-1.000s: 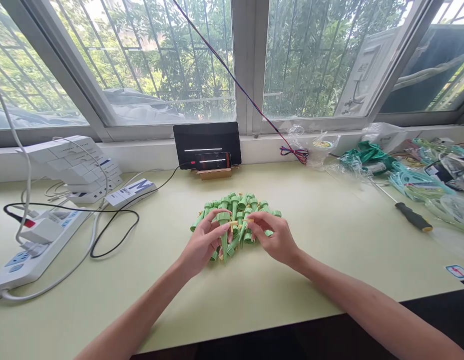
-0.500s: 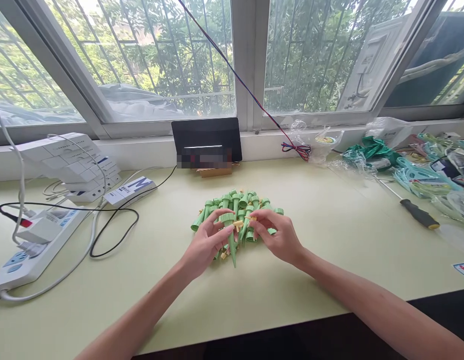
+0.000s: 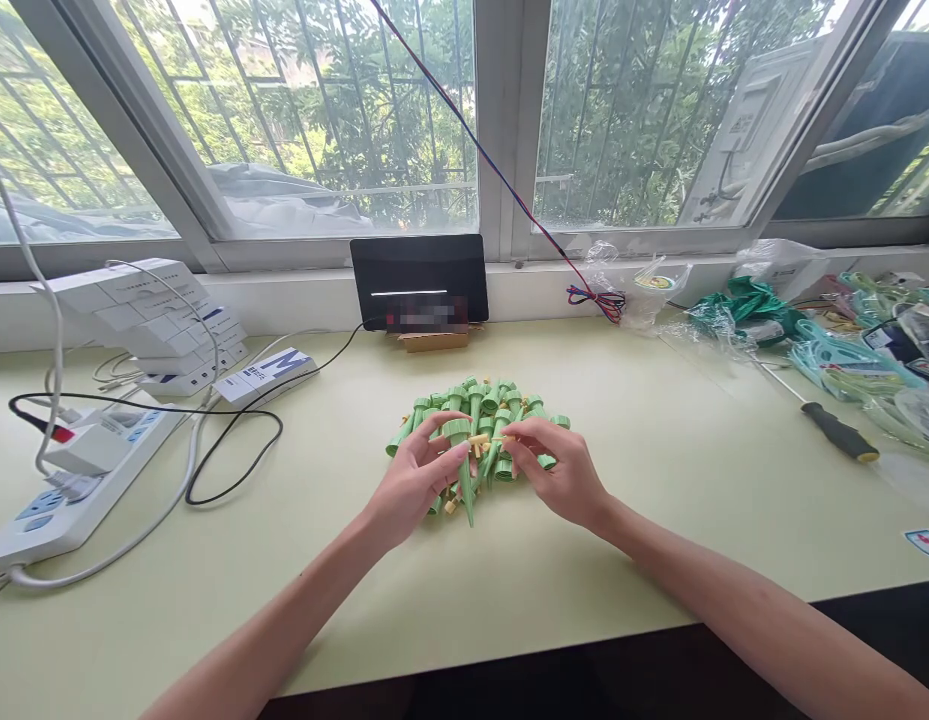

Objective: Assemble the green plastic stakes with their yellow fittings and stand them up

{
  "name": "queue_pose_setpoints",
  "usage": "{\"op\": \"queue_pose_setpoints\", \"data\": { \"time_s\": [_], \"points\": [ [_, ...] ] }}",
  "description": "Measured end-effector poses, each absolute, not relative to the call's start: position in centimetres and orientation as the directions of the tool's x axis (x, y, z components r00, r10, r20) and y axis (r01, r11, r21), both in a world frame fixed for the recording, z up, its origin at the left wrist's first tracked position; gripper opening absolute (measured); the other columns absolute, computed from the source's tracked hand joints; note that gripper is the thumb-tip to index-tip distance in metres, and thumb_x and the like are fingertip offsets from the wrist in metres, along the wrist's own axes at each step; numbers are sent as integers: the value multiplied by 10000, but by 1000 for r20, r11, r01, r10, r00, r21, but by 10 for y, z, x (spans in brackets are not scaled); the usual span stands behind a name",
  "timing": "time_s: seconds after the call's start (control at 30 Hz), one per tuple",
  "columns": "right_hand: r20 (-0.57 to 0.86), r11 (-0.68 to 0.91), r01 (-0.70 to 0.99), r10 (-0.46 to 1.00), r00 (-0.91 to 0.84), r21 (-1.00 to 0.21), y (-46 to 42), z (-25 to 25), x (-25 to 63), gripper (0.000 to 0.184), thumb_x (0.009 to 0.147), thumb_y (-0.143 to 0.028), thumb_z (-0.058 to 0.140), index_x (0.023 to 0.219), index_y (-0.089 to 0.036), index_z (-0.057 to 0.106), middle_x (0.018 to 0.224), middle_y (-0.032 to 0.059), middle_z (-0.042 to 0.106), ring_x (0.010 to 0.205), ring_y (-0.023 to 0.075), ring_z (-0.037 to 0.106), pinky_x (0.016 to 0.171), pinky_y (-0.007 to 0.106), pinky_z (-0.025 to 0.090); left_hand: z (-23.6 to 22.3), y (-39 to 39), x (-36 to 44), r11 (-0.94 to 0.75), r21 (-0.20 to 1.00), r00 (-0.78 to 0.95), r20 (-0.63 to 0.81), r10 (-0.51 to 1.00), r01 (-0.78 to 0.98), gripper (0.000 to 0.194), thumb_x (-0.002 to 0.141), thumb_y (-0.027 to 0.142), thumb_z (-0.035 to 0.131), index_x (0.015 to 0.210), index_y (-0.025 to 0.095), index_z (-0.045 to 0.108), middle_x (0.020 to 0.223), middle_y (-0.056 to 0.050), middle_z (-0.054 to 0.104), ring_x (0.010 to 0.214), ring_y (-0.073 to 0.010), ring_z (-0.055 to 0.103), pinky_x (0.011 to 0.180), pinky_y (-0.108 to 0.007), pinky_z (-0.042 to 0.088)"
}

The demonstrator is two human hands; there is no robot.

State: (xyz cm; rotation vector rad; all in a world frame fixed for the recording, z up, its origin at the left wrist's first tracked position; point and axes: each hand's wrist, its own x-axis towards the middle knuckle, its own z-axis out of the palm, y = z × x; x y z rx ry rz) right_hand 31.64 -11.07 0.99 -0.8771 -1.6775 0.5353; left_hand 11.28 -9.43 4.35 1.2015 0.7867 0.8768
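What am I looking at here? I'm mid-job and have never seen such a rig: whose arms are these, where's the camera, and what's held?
There is no machine: these are a person's two bare hands. Every picture comes from one camera worn on the head, looking forward and down. The left hand holds a green spike near its wide, capped end, tip downward; a small yellow piece shows beside the cap. The right hand pinches another yellowish bit, mostly hidden by the fingers. Around them, a pile of similar spikes lies on the pale green table. To the left are a power strip and stacked white boxes; at the back, a dark screen; to the right, a screwdriver.
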Motion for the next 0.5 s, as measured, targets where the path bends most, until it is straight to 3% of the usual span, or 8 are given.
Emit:
{"op": "queue_pose_setpoints", "data": {
  "time_s": [0.5],
  "points": [
    [625, 635, 318, 767, -145, -705, -111, 9, 317, 120, 944, -255, 549, 1010, -212, 639, 852, 37, 659, 613, 120, 620, 583, 258, 557, 40, -96, 116, 149, 978, 454, -67, 889, -147, 429, 813, 350, 727, 1181, 249, 531, 762, 10, 616, 703, -147, 622, 514, -202, 480]
  ]
}}
